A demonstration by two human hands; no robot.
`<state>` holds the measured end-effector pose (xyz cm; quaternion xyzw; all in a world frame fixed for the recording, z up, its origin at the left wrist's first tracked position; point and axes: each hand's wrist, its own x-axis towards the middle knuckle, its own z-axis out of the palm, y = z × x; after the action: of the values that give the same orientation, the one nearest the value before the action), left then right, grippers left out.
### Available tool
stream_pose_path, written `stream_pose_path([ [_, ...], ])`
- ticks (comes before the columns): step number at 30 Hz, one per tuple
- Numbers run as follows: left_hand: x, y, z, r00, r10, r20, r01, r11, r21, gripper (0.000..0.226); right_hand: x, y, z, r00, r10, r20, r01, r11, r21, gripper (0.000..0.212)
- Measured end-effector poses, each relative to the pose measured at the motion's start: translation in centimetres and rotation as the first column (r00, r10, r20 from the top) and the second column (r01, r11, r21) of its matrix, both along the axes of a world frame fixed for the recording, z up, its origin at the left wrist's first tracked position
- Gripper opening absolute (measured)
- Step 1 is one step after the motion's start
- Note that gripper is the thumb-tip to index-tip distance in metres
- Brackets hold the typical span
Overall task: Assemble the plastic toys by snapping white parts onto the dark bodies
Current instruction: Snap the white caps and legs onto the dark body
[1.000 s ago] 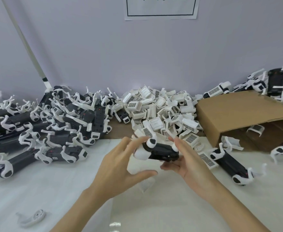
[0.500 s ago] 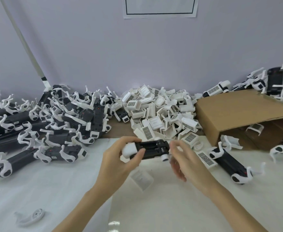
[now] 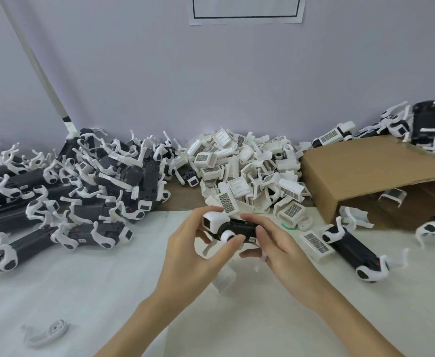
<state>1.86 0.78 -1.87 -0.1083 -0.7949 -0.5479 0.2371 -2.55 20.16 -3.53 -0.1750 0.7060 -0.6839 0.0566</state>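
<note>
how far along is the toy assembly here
Done: a big pile of assembled toys lies at left. In hand: the left hand and right hand grip one dark body already carrying a white head. Left: the heap of loose white parts behind is still large.
</note>
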Motion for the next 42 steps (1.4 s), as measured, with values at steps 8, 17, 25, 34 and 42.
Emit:
stream_pose_path([
  [8, -0.2, 0.1, 0.4, 0.988, -0.129, 0.087, 0.11, 0.974, 0.198, 0.036, -0.1, -0.3, -0.6, 0.996, -0.038, 0.086, 0.048, 0.992, -0.113, 0.033],
  [17, -1.6, -1.5, 0.0, 0.977, -0.066, 0.201, -0.007, 0.939, 0.344, 0.018, 1.2, -1.7, 0.3, 0.992, -0.126, -0.016, 0.121, 0.972, -0.201, 0.046],
  [25, -3.2, -3.8, -0.4, 0.966, 0.187, 0.18, -0.252, 0.84, 0.48, 0.018, 2.7, -2.3, -0.8, 0.987, -0.103, -0.122, 0.147, 0.886, 0.44, 0.062],
  [34, -3.0, -3.9, -0.7, 0.975, 0.138, 0.177, -0.209, 0.844, 0.493, 0.006, 1.1, -0.7, 0.0, 0.962, -0.077, -0.26, 0.215, 0.804, 0.555, 0.031],
  [42, -2.7, -3.4, -1.1, 0.987, 0.04, 0.153, -0.093, 0.927, 0.363, 0.01, -1.0, 1.9, 1.5, 0.964, -0.253, -0.088, 0.265, 0.946, 0.188, 0.044],
])
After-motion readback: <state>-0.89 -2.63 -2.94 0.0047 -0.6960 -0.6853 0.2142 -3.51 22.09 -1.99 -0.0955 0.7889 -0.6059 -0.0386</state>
